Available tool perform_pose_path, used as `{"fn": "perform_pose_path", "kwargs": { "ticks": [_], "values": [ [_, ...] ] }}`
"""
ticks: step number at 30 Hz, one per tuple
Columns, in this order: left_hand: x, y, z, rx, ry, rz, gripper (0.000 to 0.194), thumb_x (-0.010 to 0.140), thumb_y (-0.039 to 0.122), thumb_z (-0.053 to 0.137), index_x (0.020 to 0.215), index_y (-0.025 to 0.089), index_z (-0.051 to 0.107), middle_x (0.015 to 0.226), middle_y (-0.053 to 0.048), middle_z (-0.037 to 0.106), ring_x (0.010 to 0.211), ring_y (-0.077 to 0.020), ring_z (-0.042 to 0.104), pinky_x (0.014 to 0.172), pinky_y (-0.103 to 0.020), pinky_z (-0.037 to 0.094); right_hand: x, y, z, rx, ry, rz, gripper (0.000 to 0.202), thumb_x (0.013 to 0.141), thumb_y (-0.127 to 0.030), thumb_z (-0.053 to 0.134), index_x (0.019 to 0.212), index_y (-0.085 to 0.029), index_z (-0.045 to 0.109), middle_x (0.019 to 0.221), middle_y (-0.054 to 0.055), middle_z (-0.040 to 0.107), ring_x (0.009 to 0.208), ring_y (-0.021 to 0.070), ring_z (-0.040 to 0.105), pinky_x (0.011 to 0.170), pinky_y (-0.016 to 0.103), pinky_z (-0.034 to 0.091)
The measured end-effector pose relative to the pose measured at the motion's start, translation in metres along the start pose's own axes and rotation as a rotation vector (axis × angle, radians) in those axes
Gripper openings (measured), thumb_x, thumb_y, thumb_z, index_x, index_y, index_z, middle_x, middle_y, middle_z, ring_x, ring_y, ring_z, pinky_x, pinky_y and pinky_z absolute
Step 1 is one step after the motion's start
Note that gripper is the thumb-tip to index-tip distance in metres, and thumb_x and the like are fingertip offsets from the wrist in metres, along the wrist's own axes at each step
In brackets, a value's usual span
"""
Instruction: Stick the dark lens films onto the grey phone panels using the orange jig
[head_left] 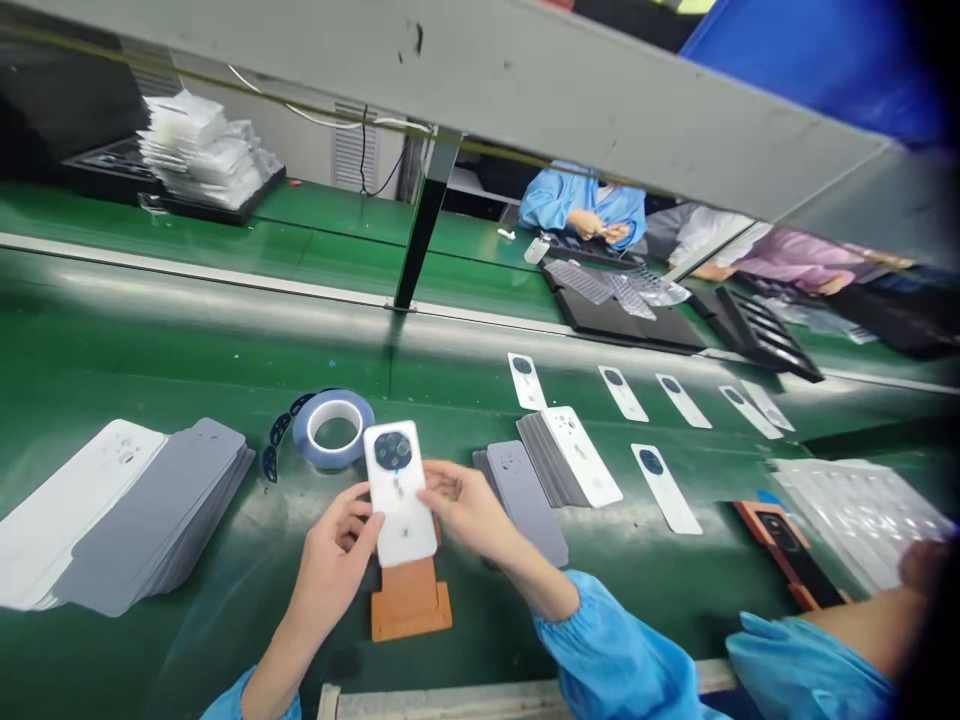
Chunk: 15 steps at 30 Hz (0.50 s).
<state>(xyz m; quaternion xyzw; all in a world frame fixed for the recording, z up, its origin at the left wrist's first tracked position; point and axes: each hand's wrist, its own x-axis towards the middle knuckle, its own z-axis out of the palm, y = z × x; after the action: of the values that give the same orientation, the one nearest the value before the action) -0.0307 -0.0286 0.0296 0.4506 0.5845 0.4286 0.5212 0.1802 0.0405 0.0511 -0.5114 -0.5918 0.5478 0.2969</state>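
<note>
A white phone back panel [405, 510] with a dark round camera patch is held upright by its two long edges. My left hand [337, 550] grips its left edge between thumb and fingers. My right hand [465, 505] holds its right edge, thumb on the front face. Just below the panel, an orange fixture [411, 605] lies on the green bench. Behind and left of the panel is a roll of blue tape [301, 428], with a strip of dark camera-shaped pieces [279, 430] beside it.
Stacked grey and white panels [157, 510] lie at left; more stacks [529, 500] are right of my hands. White panels with dark patches [667, 490] lie farther right. A co-worker's arm [862, 630] is at lower right, near clear trays [862, 510]. A metal post [426, 220] stands behind.
</note>
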Motion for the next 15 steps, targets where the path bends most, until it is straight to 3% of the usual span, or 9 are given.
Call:
{"fn": "perform_pose_path", "kwargs": {
  "ticks": [3, 6, 8, 10, 12, 15],
  "values": [
    [0.002, 0.0, -0.015, 0.303, 0.364, 0.296, 0.034, 0.092, 0.043, 0.063, 0.121, 0.025, 0.065, 0.121, -0.011, 0.069, 0.11, -0.0291, 0.067, 0.093, -0.044, 0.058, 0.06, -0.007, -0.05, -0.267, 0.247, 0.001, 0.042, 0.086, -0.027, 0.066, 0.125, -0.012, 0.069, 0.084, 0.004, 0.076, 0.079, 0.019, 0.072, 0.078, 0.033, 0.059],
    [0.005, -0.007, -0.032, 0.538, 0.636, 0.508, 0.036, 0.093, 0.036, 0.061, 0.128, 0.026, 0.062, 0.145, -0.013, 0.055, 0.139, -0.0355, 0.049, 0.117, -0.057, 0.039, 0.122, -0.014, -0.098, -0.393, 0.36, 0.033, 0.044, 0.088, -0.026, 0.066, 0.128, -0.009, 0.066, 0.077, 0.002, 0.073, 0.079, 0.0198, 0.071, 0.081, 0.035, 0.058],
    [0.009, -0.014, -0.041, 0.64, 0.687, 0.468, 0.048, 0.095, 0.038, 0.058, 0.141, 0.023, 0.053, 0.156, -0.016, 0.045, 0.148, -0.0394, 0.037, 0.119, -0.062, 0.033, 0.154, -0.014, -0.116, -0.472, 0.391, 0.068, 0.038, 0.091, -0.029, 0.067, 0.123, -0.01, 0.068, 0.081, 0.003, 0.073, 0.082, 0.0201, 0.071, 0.083, 0.036, 0.058],
    [0.012, -0.022, -0.048, 0.709, 0.679, 0.341, 0.06, 0.096, 0.045, 0.052, 0.149, 0.017, 0.045, 0.158, -0.021, 0.042, 0.148, -0.0427, 0.037, 0.116, -0.063, 0.036, 0.174, -0.01, -0.123, -0.56, 0.408, 0.117, 0.032, 0.096, -0.034, 0.067, 0.12, -0.013, 0.067, 0.098, 0.006, 0.073, 0.09, 0.0203, 0.07, 0.085, 0.038, 0.059],
    [0.014, -0.028, -0.054, 0.72, 0.64, 0.184, 0.067, 0.096, 0.05, 0.046, 0.151, 0.013, 0.042, 0.15, -0.024, 0.051, 0.139, -0.0427, 0.049, 0.109, -0.059, 0.045, 0.185, -0.001, -0.121, -0.65, 0.422, 0.166, 0.03, 0.098, -0.037, 0.065, 0.12, -0.016, 0.066, 0.117, 0.008, 0.069, 0.101, 0.0215, 0.069, 0.089, 0.042, 0.058],
    [0.017, -0.032, -0.063, 0.636, 0.559, -0.018, 0.07, 0.094, 0.054, 0.046, 0.152, 0.014, 0.043, 0.127, -0.019, 0.069, 0.116, -0.0375, 0.067, 0.087, -0.046, 0.056, 0.187, 0.011, -0.115, -0.769, 0.465, 0.219, 0.027, 0.091, -0.029, 0.071, 0.114, -0.016, 0.07, 0.128, 0.013, 0.066, 0.116, 0.0274, 0.064, 0.098, 0.042, 0.052]
  ]
}}
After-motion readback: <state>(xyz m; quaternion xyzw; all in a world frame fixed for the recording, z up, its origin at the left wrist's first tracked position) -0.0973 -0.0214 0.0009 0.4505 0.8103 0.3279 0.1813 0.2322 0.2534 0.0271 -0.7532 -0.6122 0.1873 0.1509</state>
